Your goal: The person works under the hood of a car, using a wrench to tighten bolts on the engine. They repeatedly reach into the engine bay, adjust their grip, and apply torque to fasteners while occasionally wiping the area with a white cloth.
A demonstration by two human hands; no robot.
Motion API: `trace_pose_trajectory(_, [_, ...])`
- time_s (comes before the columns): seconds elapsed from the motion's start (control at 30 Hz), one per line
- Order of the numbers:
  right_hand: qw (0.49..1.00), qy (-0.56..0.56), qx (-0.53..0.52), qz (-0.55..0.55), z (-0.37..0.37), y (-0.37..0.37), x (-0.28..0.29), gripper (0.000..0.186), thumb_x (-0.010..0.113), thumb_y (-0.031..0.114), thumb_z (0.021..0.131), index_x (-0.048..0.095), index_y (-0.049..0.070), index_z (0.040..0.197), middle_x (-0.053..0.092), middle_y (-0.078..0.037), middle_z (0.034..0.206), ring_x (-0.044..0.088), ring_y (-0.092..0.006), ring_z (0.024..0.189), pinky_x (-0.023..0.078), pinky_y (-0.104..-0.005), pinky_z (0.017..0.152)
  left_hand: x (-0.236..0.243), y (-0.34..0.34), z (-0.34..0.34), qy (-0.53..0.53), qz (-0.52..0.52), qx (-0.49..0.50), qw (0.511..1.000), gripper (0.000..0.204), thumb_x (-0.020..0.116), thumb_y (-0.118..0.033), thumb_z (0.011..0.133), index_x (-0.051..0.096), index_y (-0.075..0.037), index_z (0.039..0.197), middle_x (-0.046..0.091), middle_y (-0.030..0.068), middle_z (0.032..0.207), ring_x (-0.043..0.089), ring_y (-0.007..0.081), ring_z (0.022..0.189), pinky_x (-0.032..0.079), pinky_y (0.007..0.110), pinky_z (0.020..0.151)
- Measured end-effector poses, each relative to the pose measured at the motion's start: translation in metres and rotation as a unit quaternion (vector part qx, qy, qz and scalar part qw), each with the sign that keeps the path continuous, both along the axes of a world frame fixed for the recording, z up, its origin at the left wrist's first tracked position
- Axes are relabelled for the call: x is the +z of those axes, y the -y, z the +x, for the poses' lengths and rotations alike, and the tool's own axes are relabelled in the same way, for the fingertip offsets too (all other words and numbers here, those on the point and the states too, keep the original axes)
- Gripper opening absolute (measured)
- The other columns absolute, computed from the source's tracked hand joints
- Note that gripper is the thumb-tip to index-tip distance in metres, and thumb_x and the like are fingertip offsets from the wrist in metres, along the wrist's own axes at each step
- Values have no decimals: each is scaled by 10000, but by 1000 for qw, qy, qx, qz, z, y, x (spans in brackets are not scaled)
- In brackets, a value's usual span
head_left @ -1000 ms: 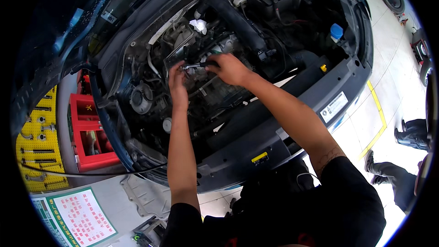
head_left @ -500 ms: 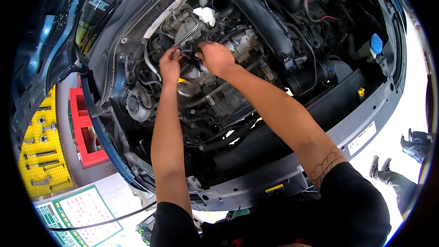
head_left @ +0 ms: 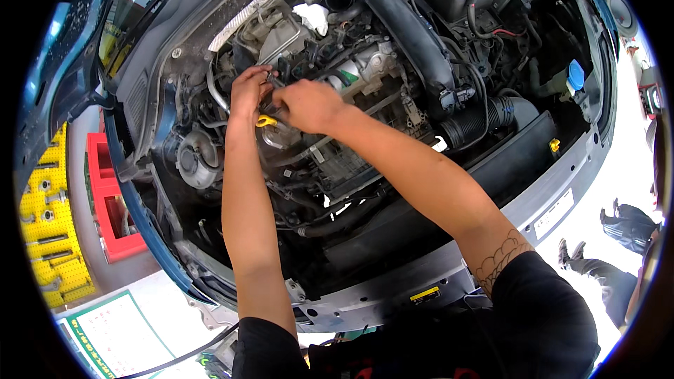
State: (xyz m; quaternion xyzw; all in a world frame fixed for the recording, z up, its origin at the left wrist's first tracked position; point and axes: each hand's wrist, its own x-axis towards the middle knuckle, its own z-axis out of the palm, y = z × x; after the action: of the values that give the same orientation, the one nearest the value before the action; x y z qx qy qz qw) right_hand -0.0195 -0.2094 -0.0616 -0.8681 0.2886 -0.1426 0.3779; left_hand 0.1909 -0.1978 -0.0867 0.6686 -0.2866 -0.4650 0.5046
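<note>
I lean over the open engine bay of a dark blue car. My left hand reaches into the left part of the engine, fingers curled around a small dark part. My right hand is right beside it, fingers closed on a slim metal tool that points toward the left hand. A yellow dipstick loop sits just below both hands. What exactly the fingers pinch is hidden among hoses.
A thick black intake hose crosses the bay above the hands. A white rag lies near the top. A blue cap sits at right. Red tray and yellow tool holder stand at left. Another person's legs show at right.
The view has come closer to the engine and the bay has shifted rightward in the picture. Both hands stayed together at the same spot on the engine, with the right hand now covering the tool.
</note>
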Motion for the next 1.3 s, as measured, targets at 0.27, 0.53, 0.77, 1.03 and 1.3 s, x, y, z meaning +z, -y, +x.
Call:
trace_pose_trajectory(0.27, [974, -149, 102, -134, 10, 44, 13, 250, 632, 262, 836, 726, 130, 1027, 672, -122, 1127, 591, -318, 1129, 422, -529, 946, -4, 3, -11, 7, -38, 32, 999, 182, 577, -16, 907, 678, -5, 1059, 674, 77, 981, 622, 144, 786, 501, 252, 723])
trace_pose_trajectory(0.53, [877, -372, 217, -214, 28, 47, 50, 317, 629, 323, 824, 736, 82, 1000, 726, -102, 986, 683, -257, 972, 418, -528, 927, -22, 2, -18, 58, -53, 59, 995, 129, 553, -62, 935, 647, -28, 1016, 642, 43, 856, 563, 120, 693, 463, 266, 667])
trace_pose_trajectory(0.77, [890, -355, 180, -224, 40, 52, 39, 362, 626, 363, 821, 737, 105, 1049, 719, -99, 1058, 670, -291, 1018, 459, -536, 953, -32, 11, -19, 141, -85, 25, 986, 158, 562, -137, 960, 640, -20, 1033, 628, 49, 869, 544, 120, 742, 445, 281, 686])
trace_pose_trajectory(1.03, [894, -338, 193, -221, 34, 52, 43, 317, 638, 336, 794, 759, 134, 1006, 732, -127, 992, 685, -309, 1006, 525, -499, 869, -79, 24, 29, 253, -86, -28, 963, 275, 481, -212, 1021, 600, -5, 1158, 632, 122, 1037, 563, 213, 913, 446, 353, 849])
trace_pose_trajectory(1.3, [928, -292, 177, -152, 24, 40, 34, 354, 692, 372, 755, 758, 164, 1033, 731, -62, 1039, 679, -253, 1027, 494, -501, 895, -82, 17, 34, 159, -89, -47, 982, 244, 429, -147, 1032, 593, -24, 1164, 608, 88, 1109, 544, 184, 1008, 424, 343, 910])
